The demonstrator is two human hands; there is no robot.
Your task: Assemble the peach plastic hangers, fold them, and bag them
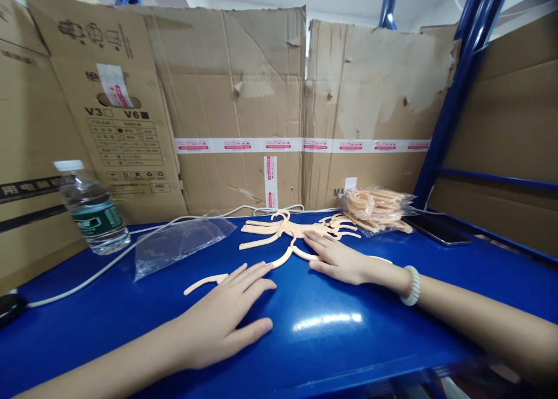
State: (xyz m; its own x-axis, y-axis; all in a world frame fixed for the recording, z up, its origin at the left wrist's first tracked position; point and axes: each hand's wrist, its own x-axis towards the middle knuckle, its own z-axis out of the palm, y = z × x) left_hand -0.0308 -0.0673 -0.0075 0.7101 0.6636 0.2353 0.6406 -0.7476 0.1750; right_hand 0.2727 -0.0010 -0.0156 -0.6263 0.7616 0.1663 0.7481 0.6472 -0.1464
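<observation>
Bare hands (231, 314) and forearms (143, 346); a pale, ridged bracelet (411, 286) circles the right wrist (394, 278).

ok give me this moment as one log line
left hand: open, over hanger; right hand: open, at hanger pile; bagged hangers: beside phone

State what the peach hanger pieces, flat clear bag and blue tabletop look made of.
Peach hanger pieces: likely matte plastic, evenly coloured and smoothly curved.
Flat clear bag: thin, glossy plastic film, see-through and creased.
Blue tabletop: glossy, given its bright reflection; painted metal or plastic, unclear.
</observation>
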